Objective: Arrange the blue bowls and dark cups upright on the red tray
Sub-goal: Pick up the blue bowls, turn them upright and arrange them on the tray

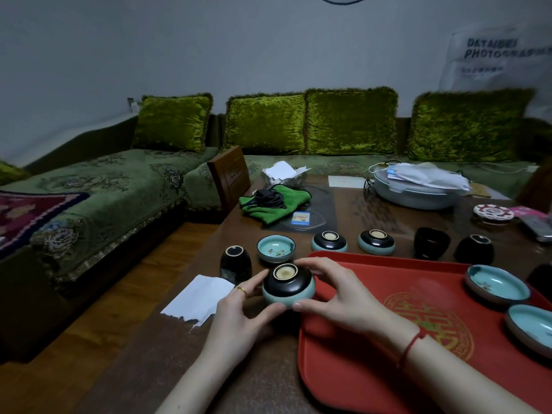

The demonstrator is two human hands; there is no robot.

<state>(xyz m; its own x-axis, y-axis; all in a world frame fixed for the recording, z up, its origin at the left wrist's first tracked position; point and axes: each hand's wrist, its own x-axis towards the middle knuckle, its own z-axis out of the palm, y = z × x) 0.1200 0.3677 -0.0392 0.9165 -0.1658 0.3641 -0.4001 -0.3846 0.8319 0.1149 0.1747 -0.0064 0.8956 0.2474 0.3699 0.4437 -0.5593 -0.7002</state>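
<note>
Both my left hand [239,318] and my right hand [337,297] grip an upside-down blue bowl [288,284] just left of the red tray [370,339]. Two blue bowls [497,283] [530,325] sit upright on the tray's right side. On the table behind the tray stand an upright blue bowl [276,248], two inverted blue bowls [329,241] [376,242], an upright dark cup [431,243] and an inverted dark cup [474,249]. Another inverted dark cup [235,263] stands to the left.
A torn white paper [197,298] lies left of my hands. A green cloth [273,201], a card [300,219] and a covered grey basin [418,189] sit further back. A wooden chair [228,174] and a green sofa [119,180] lie beyond the table.
</note>
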